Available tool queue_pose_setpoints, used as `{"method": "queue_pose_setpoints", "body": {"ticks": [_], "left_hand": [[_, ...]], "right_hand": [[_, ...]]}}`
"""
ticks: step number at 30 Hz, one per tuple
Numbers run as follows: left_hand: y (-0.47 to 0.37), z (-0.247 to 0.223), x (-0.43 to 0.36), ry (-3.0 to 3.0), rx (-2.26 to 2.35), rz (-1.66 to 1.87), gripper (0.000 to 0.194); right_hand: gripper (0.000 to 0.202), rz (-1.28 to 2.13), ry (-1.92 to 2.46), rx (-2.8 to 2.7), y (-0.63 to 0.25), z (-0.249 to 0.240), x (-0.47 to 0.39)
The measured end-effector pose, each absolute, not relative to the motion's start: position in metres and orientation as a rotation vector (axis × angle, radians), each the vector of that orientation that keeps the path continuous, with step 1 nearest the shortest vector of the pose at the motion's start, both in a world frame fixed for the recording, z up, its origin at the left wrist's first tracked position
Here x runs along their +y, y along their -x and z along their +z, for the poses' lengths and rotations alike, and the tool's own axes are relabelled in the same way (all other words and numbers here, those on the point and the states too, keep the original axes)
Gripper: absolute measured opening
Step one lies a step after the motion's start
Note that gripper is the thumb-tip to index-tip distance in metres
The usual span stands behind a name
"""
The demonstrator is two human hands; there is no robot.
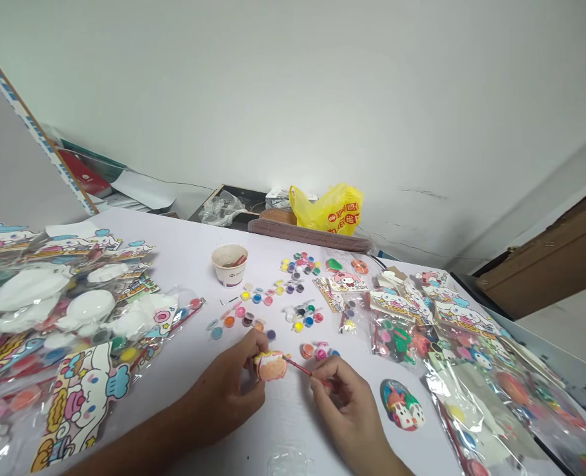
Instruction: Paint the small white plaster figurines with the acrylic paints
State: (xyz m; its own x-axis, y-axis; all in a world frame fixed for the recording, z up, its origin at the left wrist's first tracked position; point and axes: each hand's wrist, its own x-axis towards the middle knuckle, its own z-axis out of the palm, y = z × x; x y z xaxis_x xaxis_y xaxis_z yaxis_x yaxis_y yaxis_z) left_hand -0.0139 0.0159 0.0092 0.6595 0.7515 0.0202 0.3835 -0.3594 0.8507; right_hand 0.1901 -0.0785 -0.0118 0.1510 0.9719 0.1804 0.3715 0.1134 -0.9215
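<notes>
Between the thumb and fingers of my left hand is a small painted figurine, mostly orange with some yellow at its upper left. My right hand pinches a thin red paintbrush, whose dark tip meets the figurine's upper right edge or sits very close to it. Just beyond the hands are several small paint pots; a strip with an orange pot lies nearest my left hand, and a pink pot is near my right. A finished-looking colourful painted piece rests right of my right hand.
A paper cup with a red-handled brush inside stands behind the paints. Bagged white figurines crowd the left side; bagged painted pieces cover the right. A yellow plastic bag sits beyond the table's far edge, by the wall.
</notes>
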Motion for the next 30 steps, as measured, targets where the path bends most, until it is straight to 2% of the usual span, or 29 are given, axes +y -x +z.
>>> {"method": "queue_pose_setpoints", "body": {"ticks": [30], "left_hand": [[0.0149,0.0122,0.0191,-1.922,0.88,0.534,0.02]], "right_hand": [[0.026,0.778,1.46,-1.359,-0.188,-0.015,-0.0795]]}}
